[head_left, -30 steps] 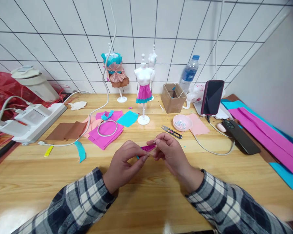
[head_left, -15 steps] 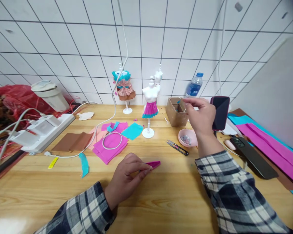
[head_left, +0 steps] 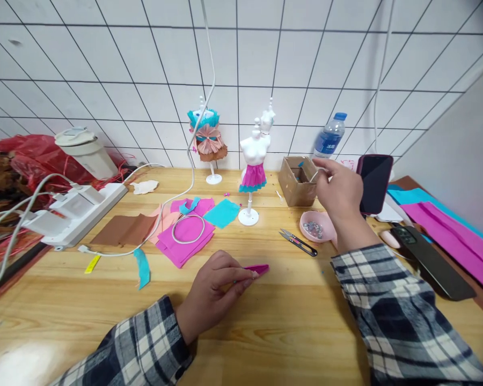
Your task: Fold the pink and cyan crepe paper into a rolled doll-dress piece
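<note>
My left hand (head_left: 215,292) pinches a small folded piece of magenta fabric (head_left: 260,269) just above the table, thumb and forefinger at its left end. My right hand (head_left: 338,190) is raised at the right, thumb and forefinger closed together beside the cardboard box (head_left: 299,194). Whatever it holds is too small to make out. Below its wrist sits a pink bowl (head_left: 329,227) of small shiny pieces, with black thread snips (head_left: 301,244) to its left. A white mannequin (head_left: 254,149) in a magenta skirt with a turquoise hem stands between my hands, farther back.
Magenta fabric squares (head_left: 183,247), a turquoise piece (head_left: 222,213) and brown fabric (head_left: 123,230) lie left of centre under a white cable (head_left: 191,161). A power strip (head_left: 86,212) is at far left. A water bottle (head_left: 330,135), upright phone (head_left: 374,182) and black phone (head_left: 430,262) are at right.
The view has shifted slightly, so most things sit a little farther right. My left hand keeps its pinch on the magenta fabric. My right hand stays raised and closed by the box.
</note>
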The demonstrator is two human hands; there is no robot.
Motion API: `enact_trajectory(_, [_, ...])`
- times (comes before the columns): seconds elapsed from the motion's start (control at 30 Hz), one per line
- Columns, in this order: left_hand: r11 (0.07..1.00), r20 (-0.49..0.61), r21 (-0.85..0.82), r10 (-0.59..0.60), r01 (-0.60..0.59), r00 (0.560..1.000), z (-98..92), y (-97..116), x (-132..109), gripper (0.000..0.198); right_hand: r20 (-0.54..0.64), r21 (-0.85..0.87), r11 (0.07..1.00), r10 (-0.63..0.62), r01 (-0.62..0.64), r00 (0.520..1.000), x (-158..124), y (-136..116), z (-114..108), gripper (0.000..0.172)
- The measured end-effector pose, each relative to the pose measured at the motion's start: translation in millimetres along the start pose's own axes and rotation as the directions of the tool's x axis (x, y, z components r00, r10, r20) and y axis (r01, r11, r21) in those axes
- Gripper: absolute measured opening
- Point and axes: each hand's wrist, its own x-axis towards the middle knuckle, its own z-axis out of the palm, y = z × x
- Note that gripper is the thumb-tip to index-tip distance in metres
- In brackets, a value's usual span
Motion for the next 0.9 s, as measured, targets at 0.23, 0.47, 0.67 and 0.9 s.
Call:
enact_trajectory(0.23, [0.999,-0.036,0.047,-0.023,0.025,0.999,-5.2,-1.3,-2.1,0.013,0.162,0.549,0.836,-0.105,-0.001,0.981,-113.7,-62.0,-31.6,0.020])
enact_trajectory(0.47, [0.998,-0.029,0.057,0.001,0.000,1.000,-3.6,1.6,-1.5,0.012,0.699,0.613,0.583,-0.087,-0.533,0.710,-170.6,-65.5,-35.1,0.026])
enact_trajectory(0.67, [0.997,-0.012,0.077,0.014,-0.013,1.000,-0.7,0.0,-1.5,0.010,0.810,0.519,0.503,-0.031,-0.691,0.586,-168.4,-68.7,-28.3,0.023])
enact_trajectory(0.9, [0.996,0.012,0.088,0.012,-0.013,1.000,0.8,-1.4,-2.5,0.011,0.753,0.578,0.488,-0.008,-0.655,0.658,-171.5,-70.0,-27.7,0.018])
